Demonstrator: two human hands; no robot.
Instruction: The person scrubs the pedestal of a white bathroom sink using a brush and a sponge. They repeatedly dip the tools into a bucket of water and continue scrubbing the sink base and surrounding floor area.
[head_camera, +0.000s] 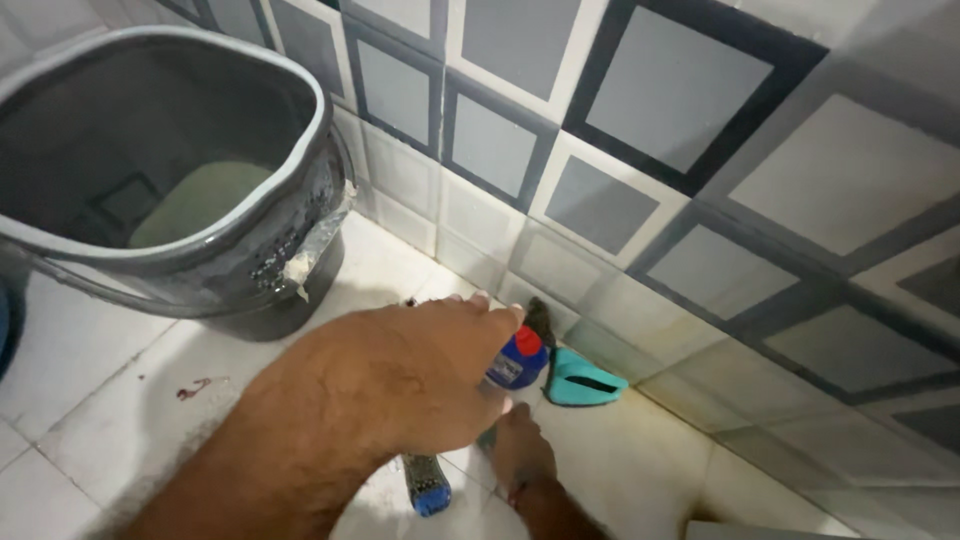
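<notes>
Head view: left hand (420, 375) closed around blue, red-capped bottle (517, 360), tilted toward floor tiles (90, 360); right hand (520, 445) lower, grip hidden; grey bucket (170, 170) nearby.

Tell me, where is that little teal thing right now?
In the head view the teal scrub brush lies on the white tiled floor against the foot of the tiled wall, right of centre, just beyond the red-capped blue bottle.

One grey bucket (170, 170). Near the bucket, on the floor: two hands, left (415, 375) and right (520, 450); one blue bottle with red cap (517, 360); one teal brush (583, 380); one blue-tipped object (427, 485).
</notes>
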